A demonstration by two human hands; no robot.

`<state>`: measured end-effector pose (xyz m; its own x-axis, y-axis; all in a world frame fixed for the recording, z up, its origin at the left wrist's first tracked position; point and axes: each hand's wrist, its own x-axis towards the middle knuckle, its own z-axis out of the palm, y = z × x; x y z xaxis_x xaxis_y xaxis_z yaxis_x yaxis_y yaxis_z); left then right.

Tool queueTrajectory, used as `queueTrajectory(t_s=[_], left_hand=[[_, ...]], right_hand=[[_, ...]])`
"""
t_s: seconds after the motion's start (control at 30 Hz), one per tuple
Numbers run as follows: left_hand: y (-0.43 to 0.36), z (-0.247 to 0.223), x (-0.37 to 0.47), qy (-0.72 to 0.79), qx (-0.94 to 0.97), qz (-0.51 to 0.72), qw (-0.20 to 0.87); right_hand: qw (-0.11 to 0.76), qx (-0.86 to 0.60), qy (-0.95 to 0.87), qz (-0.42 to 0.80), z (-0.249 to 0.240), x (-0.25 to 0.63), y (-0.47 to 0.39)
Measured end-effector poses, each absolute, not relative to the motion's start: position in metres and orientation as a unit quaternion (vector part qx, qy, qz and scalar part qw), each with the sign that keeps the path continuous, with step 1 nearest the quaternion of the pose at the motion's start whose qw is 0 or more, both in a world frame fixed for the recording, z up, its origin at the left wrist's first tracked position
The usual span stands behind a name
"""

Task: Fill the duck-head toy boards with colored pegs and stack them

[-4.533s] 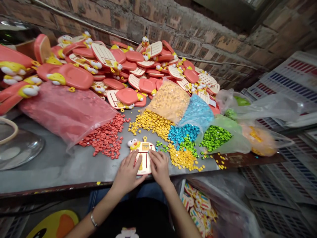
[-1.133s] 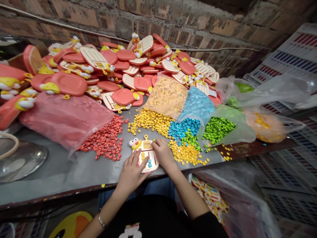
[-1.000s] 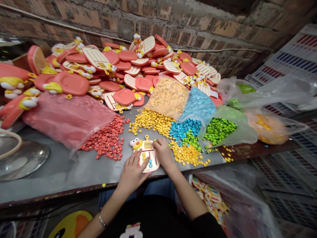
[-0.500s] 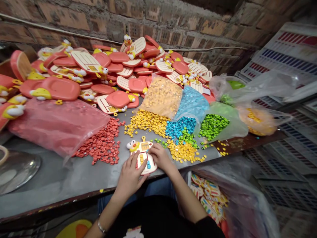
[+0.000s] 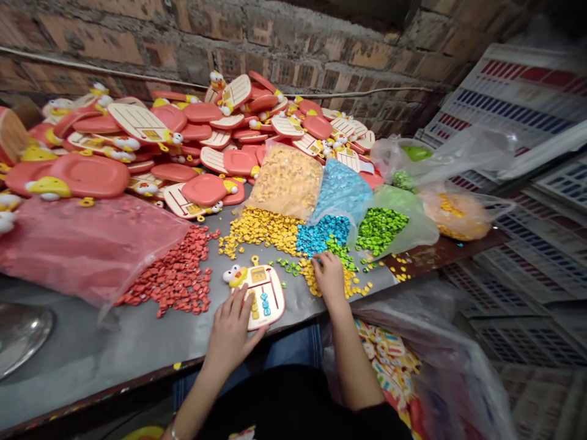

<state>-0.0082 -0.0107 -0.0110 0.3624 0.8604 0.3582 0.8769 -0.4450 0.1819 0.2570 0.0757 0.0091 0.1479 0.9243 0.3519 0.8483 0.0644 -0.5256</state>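
Observation:
A cream toy board [image 5: 275,287] with a duck head at its upper left lies face up near the table's front edge. Yellow and blue buttons sit in two of its columns. My left hand [image 5: 232,321] rests on the board's left part, fingers stretched out and thumb along the lower edge, covering what lies beneath. Over the near pile of yellow buttons [image 5: 355,288], beside the green buttons [image 5: 339,245], is my right hand [image 5: 331,278]. Its fingers are bent together at the pile's left side; anything between the fingertips is hidden.
Red buttons [image 5: 183,275] spill from a pink bag [image 5: 87,244] at left. Farther back lie more yellow buttons [image 5: 263,231] and blue buttons [image 5: 321,235] before their bags. Red and cream toy boards [image 5: 204,189] are heaped along the brick wall. A lined container [image 5: 389,360] holds colourful pieces below right.
My right hand has left the board and moved right to the yellow pile. A third blue button now shows in the board's blue column. My left hand stays on the board.

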Motion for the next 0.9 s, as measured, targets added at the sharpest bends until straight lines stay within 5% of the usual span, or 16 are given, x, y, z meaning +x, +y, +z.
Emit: queueTrajectory(t_s=[0.13,0.3,0.63,0.9], left_hand=[[-0.011,-0.011,-0.008,-0.528,-0.825,-0.2,0.018],[-0.011,-0.008,-0.008,-0.53,-0.826,-0.19,0.008],[-0.011,-0.004,-0.008,-0.531,-0.826,-0.19,-0.003],[-0.011,-0.004,-0.007,-0.535,-0.82,-0.204,-0.009]], right_hand=[[0.184,-0.717,-0.672,0.022,0.006,0.261,0.093],[0.188,-0.69,-0.697,0.05,0.004,0.256,0.098],[0.442,-0.513,-0.719,0.156,0.009,0.211,0.085],[0.249,-0.499,-0.825,0.093,0.01,0.174,0.088]])
